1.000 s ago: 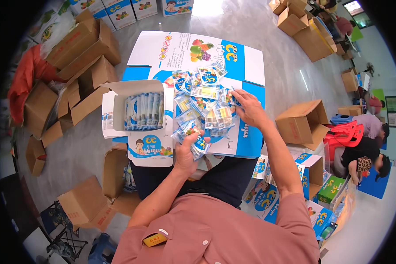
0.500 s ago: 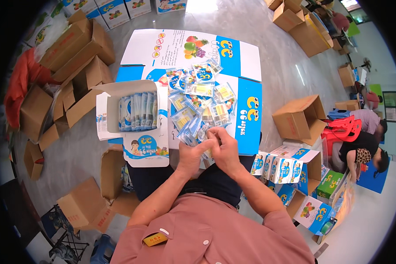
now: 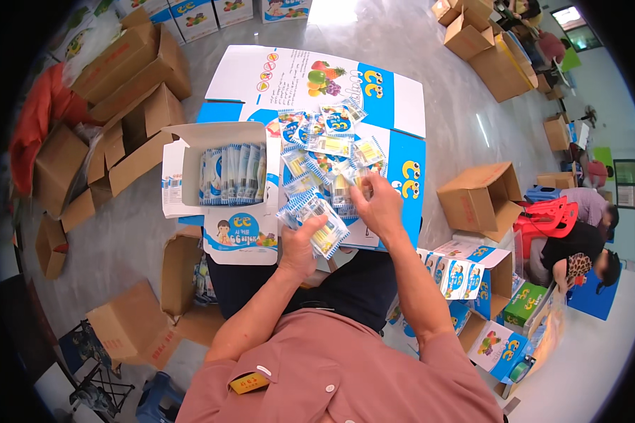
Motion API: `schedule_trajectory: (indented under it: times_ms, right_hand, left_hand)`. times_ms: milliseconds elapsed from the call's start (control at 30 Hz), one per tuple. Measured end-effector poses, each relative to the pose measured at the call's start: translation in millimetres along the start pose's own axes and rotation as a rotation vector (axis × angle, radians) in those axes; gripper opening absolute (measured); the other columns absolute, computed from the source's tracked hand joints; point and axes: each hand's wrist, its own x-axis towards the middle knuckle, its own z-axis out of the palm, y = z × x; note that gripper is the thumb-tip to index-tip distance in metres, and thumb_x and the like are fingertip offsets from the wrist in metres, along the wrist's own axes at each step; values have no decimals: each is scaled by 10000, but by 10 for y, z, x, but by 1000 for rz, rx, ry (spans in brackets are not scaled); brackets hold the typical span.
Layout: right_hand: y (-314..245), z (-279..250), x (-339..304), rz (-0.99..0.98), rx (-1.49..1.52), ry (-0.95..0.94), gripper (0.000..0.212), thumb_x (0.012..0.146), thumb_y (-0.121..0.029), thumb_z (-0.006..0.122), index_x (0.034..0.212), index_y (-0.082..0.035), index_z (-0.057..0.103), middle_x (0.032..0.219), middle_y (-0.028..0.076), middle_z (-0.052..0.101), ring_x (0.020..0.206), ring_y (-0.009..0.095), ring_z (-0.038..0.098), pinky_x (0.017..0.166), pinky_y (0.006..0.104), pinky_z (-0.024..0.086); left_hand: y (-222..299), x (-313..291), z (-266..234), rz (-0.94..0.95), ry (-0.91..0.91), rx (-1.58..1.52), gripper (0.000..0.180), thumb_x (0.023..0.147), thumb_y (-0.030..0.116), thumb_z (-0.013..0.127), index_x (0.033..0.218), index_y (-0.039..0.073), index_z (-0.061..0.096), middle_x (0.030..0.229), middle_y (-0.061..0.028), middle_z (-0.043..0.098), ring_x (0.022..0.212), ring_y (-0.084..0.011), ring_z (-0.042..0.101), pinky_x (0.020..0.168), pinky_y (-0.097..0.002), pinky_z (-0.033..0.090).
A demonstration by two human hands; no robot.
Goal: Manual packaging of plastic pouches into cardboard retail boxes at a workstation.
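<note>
My left hand (image 3: 300,247) is closed on a few small clear sachets (image 3: 319,224) with blue-striped ends, held at the near edge of a large printed carton (image 3: 268,88). My right hand (image 3: 381,208) reaches over the loose pile (image 3: 331,144) on the carton, its thumb and fingers pinched on a sachet (image 3: 343,182) there. Left of the pile stands a small white box (image 3: 180,166), its printed front flap (image 3: 238,240) hanging down. Inside it, a row of sachets (image 3: 233,174) stands on edge.
Brown cartons (image 3: 137,141) crowd the left, with a red cloth bag (image 3: 39,130). To my right are an open brown carton (image 3: 476,201), filled small boxes (image 3: 455,275) and a red plastic stool (image 3: 547,218). A co-worker in black (image 3: 578,240) bends over at the far right.
My hands were together over a bunch of sachets at the near edge; now they are apart. The right has moved up to the pile, while the left keeps its sachets, turned flatter.
</note>
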Motion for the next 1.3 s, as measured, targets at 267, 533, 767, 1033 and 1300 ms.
schedule_trajectory:
  times_ms: [267, 533, 767, 1033, 1300]
  right_hand:
    - [-256, -303, -555, 174, 744, -216, 164, 871, -101, 747, 991, -15, 675, 860, 111, 675, 756, 219, 656, 710, 312, 523]
    - [-387, -318, -548, -369, 553, -350, 286, 834, -122, 779, 1094, -26, 711, 1091, 150, 662, 961, 257, 652, 834, 360, 518]
    - [134, -416, 605, -554, -45, -47, 483, 834, -83, 702, 1307, -78, 604, 1308, 132, 637, 1116, 278, 640, 1030, 415, 462]
    - [482, -301, 666, -597, -190, -154, 363, 924, -74, 622, 1285, -53, 590, 1193, 128, 703, 1058, 306, 685, 1012, 414, 482]
    - [-134, -232, -376, 219, 957, -428, 316, 1040, -177, 520, 1305, -15, 576, 1209, 134, 694, 1054, 202, 692, 886, 326, 557]
  left_hand:
    - [-130, 19, -14, -99, -14, 4, 287, 890, 78, 685, 1164, 38, 608, 1060, -94, 687, 887, -198, 714, 750, -354, 612]
    - [-121, -5, -131, -25, -45, -10, 328, 900, 93, 683, 1207, 19, 593, 1078, -103, 685, 934, -215, 713, 793, -385, 611]
    - [-64, -32, -135, -160, -86, -15, 442, 881, 180, 681, 1266, -4, 566, 1097, -141, 689, 975, -243, 709, 907, -406, 574]
    - [79, -43, -29, -264, -285, -166, 520, 856, 211, 699, 1280, -56, 556, 1115, -173, 696, 1020, -270, 712, 929, -404, 571]
    - [70, -40, 138, -50, -434, 155, 569, 816, 113, 752, 1329, -2, 535, 1172, -140, 681, 1040, -290, 685, 947, -391, 553]
